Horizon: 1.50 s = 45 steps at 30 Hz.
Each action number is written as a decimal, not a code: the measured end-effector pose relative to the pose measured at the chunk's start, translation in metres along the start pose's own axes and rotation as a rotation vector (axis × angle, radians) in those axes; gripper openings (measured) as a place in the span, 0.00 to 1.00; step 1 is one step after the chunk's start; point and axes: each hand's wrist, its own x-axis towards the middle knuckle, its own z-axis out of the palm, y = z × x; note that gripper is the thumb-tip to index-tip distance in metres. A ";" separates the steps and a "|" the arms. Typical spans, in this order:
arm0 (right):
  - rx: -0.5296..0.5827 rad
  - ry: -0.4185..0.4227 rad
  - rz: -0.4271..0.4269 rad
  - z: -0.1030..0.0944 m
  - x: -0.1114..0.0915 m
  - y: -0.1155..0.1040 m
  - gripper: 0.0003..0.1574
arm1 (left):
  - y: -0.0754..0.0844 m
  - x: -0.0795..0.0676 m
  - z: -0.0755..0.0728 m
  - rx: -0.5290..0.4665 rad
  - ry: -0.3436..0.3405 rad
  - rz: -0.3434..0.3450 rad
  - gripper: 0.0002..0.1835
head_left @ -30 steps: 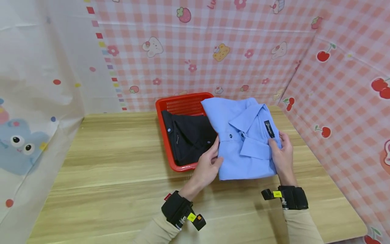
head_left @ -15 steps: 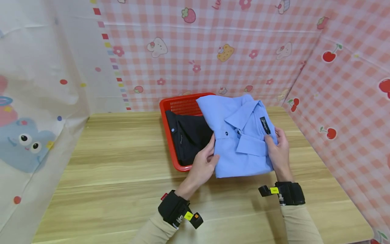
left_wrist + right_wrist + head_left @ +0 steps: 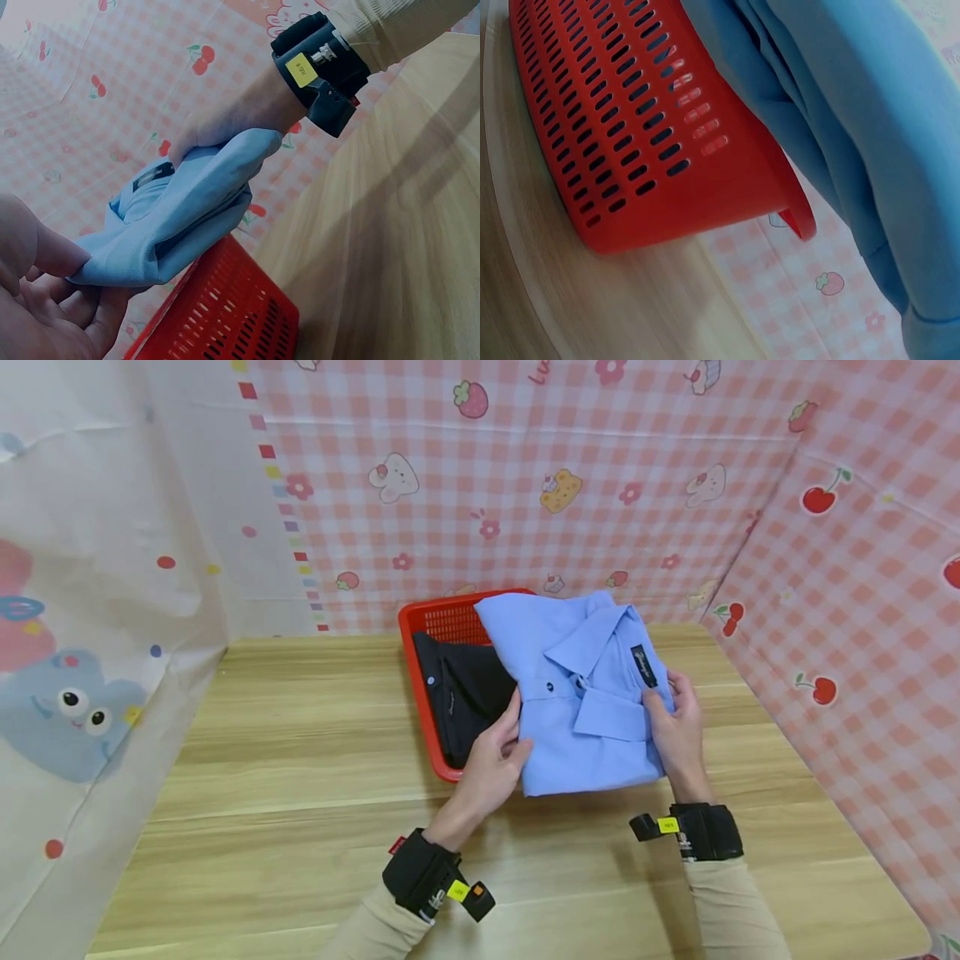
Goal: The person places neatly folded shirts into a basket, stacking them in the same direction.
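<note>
A folded light-blue collared shirt (image 3: 555, 727) is held up over the right part of a red plastic basket (image 3: 422, 693). My left hand (image 3: 491, 764) pinches its left edge, thumb on top and fingers underneath, as the left wrist view also shows. On the other side my right hand (image 3: 678, 735) grips the right edge near the collar, thumb beside the black neck label (image 3: 643, 666). In the basket lies a folded black garment (image 3: 468, 685) with a pale button, partly covered by the shirt. In the right wrist view the blue shirt (image 3: 855, 120) hangs over the basket rim; no hand shows there.
The basket stands on a wood-grain table (image 3: 300, 793) near its back edge. Behind it hangs a pink checked cloth (image 3: 450, 493), with another along the right side. A white printed sheet (image 3: 97, 610) covers the left. Each wrist wears a black camera band (image 3: 427, 872).
The head view has turned slightly left, shifting the scene rightward. Both hands have carried the shirt a little left, so it covers more of the basket and black garment. Both grips stay the same.
</note>
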 end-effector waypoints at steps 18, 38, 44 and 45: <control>0.085 -0.012 -0.026 0.024 0.004 -0.006 0.23 | 0.003 -0.003 -0.018 0.030 0.031 -0.019 0.38; 0.057 -0.069 -0.059 0.044 0.008 -0.010 0.25 | 0.002 -0.005 -0.037 0.039 0.080 -0.008 0.38; 0.075 -0.068 -0.059 0.051 0.010 -0.012 0.26 | 0.003 -0.004 -0.043 0.040 0.093 -0.002 0.38; 0.073 -0.069 -0.061 0.052 0.011 -0.012 0.26 | 0.004 -0.004 -0.044 0.041 0.095 -0.002 0.38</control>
